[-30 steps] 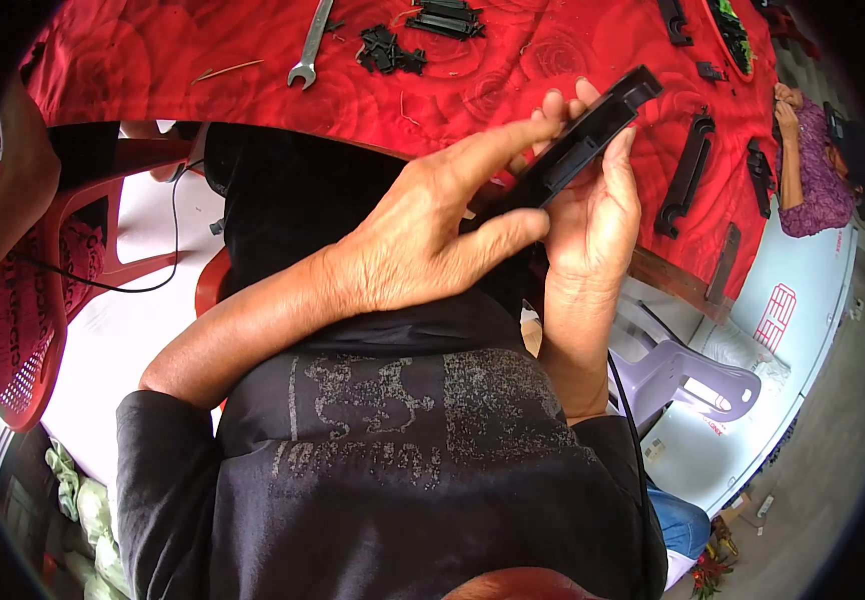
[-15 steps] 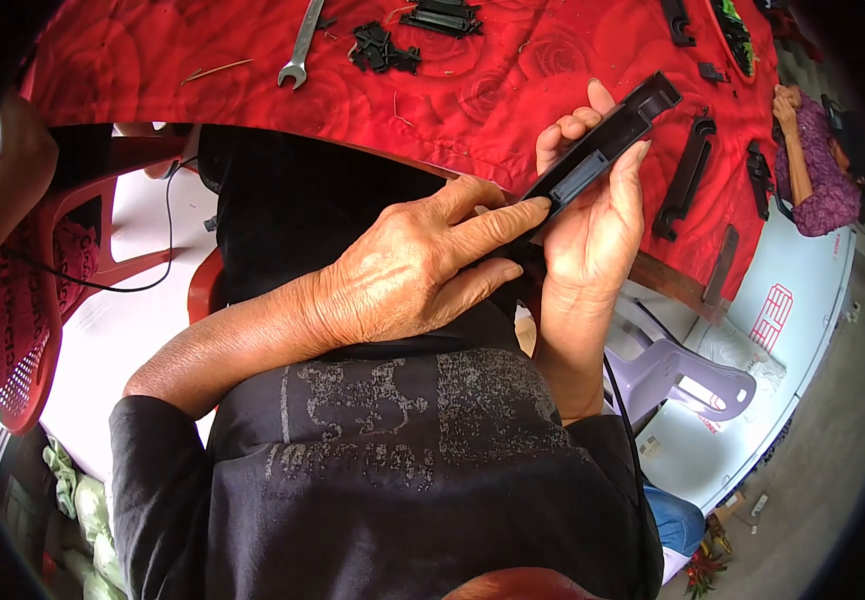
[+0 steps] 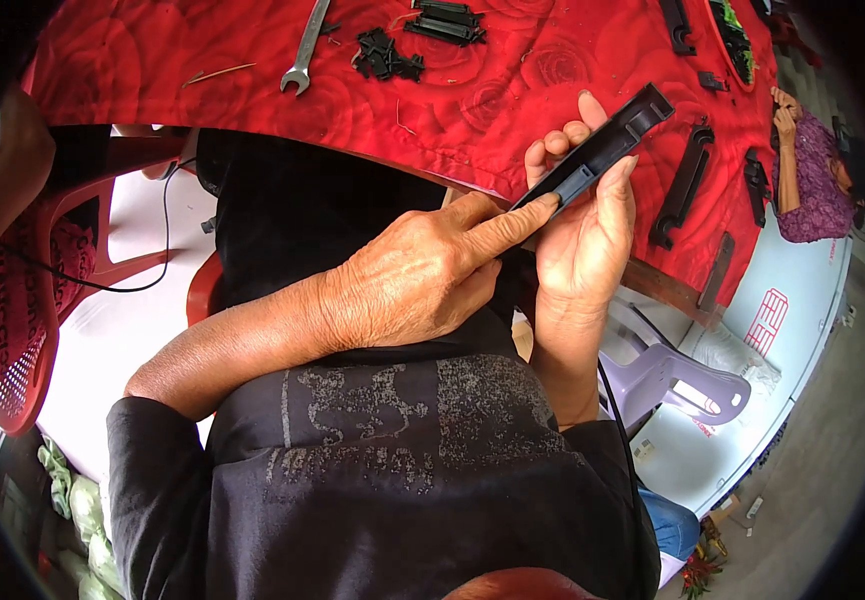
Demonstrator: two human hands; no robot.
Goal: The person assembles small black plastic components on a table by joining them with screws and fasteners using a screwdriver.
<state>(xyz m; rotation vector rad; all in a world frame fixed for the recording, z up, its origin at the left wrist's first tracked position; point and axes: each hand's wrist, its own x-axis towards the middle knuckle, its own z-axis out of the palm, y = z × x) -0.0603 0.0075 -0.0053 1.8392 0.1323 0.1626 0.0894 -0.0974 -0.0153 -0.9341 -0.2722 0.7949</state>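
A long, narrow black plastic housing (image 3: 607, 145) slants up to the right above the near table edge, its hollow side facing me. A smooth grey-black insert sits within its lower half. Around the housing, from underneath, my right hand (image 3: 582, 235) is closed, fingertips along the far side and thumb along the near side. My left hand (image 3: 427, 265) is closed about the lower end, its index fingertip pressing on the insert. That lower end is hidden by the left fingers.
On the red rose-patterned tablecloth (image 3: 202, 40) lie a wrench (image 3: 304, 50), small black pieces (image 3: 387, 55), stacked black strips (image 3: 444, 22) and another black housing (image 3: 682, 185). A person in purple (image 3: 814, 190) sits at the right. A purple-grey plastic chair (image 3: 667, 375) stands below the table.
Both hands and the housing have shifted slightly down and left in view. My left index finger has slid a little up the insert, and the left thumb has tucked in underneath.
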